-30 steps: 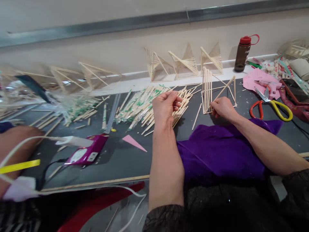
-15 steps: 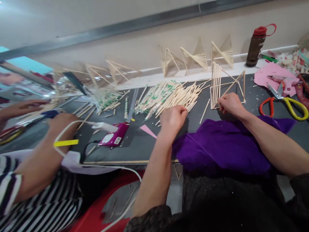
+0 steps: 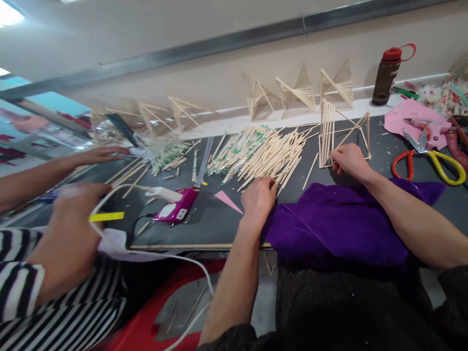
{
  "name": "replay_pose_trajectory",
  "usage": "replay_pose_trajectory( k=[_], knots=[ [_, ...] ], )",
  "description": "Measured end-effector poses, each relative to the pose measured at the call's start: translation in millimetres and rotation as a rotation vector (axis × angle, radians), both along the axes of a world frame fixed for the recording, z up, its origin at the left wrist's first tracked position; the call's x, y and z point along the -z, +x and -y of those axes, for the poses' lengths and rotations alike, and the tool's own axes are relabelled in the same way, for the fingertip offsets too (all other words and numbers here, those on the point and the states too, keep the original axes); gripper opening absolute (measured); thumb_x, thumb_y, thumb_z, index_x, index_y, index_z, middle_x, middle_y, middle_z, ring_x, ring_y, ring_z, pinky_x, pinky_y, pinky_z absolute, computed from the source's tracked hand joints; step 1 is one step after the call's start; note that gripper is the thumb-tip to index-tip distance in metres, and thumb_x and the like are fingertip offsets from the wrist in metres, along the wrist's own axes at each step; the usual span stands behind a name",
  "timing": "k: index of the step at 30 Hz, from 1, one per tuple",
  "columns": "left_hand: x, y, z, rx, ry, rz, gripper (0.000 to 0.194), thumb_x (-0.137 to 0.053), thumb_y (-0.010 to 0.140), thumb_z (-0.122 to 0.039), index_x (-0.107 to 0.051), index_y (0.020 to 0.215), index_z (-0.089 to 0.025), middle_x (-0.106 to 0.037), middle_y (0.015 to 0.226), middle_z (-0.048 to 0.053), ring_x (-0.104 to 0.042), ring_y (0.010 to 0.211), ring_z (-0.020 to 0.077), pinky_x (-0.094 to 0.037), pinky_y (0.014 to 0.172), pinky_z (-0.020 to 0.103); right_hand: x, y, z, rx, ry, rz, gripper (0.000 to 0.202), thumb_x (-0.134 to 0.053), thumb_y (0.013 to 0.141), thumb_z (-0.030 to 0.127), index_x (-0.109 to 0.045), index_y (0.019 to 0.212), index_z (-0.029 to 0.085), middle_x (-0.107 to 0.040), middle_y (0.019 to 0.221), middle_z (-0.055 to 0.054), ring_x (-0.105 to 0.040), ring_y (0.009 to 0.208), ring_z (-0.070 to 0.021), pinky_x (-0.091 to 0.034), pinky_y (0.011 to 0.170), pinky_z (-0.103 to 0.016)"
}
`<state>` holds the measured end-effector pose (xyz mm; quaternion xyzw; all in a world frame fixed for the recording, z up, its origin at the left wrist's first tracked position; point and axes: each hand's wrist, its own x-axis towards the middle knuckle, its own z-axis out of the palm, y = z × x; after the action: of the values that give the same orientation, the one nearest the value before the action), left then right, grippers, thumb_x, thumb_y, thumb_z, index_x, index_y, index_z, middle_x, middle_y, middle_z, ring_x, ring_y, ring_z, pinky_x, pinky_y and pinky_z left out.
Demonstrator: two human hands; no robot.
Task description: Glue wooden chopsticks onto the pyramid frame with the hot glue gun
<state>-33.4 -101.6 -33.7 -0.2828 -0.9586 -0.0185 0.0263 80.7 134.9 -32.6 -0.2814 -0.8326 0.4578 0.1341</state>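
Stick pile [image 3: 268,153] mid-worktop [image 3: 204,226]; left hand [image 3: 259,196] curled, fingertips pinching sticks at near edge. Right hand [image 3: 349,160] pinches base of stick frame [image 3: 343,134] just right of pile. Purple cloth [image 3: 340,222] below; scissors [image 3: 431,161] far right.

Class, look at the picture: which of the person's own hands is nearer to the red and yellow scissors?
Right. The right hand rests by the stick frame, left of the scissors; the left hand lies farther off.

Craft workshop, stick pile [image 3: 263,153], glued stick frames [image 3: 298,95], scissors [image 3: 429,158], workbench [image 3: 219,226]
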Motion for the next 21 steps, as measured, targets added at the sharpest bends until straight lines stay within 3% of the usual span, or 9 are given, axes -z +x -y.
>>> replay_pose_trajectory(
  k=[6,12,15,21],
  knots=[
    [5.5,0,4,0.086,0.112,0.104,0.029,-0.055,0.089,-0.028,-0.075,0.11,-0.025,-0.076,0.109,0.009,-0.069,0.101,0.0276,-0.049,0.084,0.034,1.9,0,-1,-0.006,0.016,-0.026,0.025,-0.048,0.078,0.017,-0.062,0.058,0.013,-0.065,0.056,-0.005,-0.058,0.04,-0.0097,-0.043,0.048,-0.02],
    [6.0,-17,-1,0.033,0.209,0.138,0.033,-0.057,0.087,-0.026,-0.073,0.115,-0.024,-0.078,0.102,0.007,-0.07,0.099,0.0268,-0.048,0.086,0.034,2.5,-1,-1,-0.009,0.007,-0.014,0.024,-0.048,0.079,0.017,-0.063,0.061,0.012,-0.066,0.058,-0.005,-0.058,0.041,-0.0098,-0.043,0.048,-0.021],
    [4.5,-28,-5,0.029,0.258,0.142,0.032,-0.058,0.086,-0.025,-0.074,0.113,-0.023,-0.078,0.102,0.011,-0.069,0.098,0.0292,-0.048,0.085,0.037,2.2,-1,-1,-0.011,0.008,-0.017,0.024,-0.048,0.079,0.017,-0.062,0.06,0.013,-0.066,0.058,-0.005,-0.058,0.04,-0.0091,-0.043,0.048,-0.02],
    [-7.9,-39,-9,-0.097,0.186,0.052,0.031,-0.052,0.09,-0.023,-0.073,0.112,-0.018,-0.074,0.102,0.017,-0.067,0.096,0.034,-0.046,0.08,0.042,2.6,-1,-3,-0.016,0.002,-0.018,0.023,-0.048,0.079,0.017,-0.062,0.062,0.012,-0.066,0.058,-0.005,-0.058,0.04,-0.0095,-0.044,0.048,-0.021]
  ],
)
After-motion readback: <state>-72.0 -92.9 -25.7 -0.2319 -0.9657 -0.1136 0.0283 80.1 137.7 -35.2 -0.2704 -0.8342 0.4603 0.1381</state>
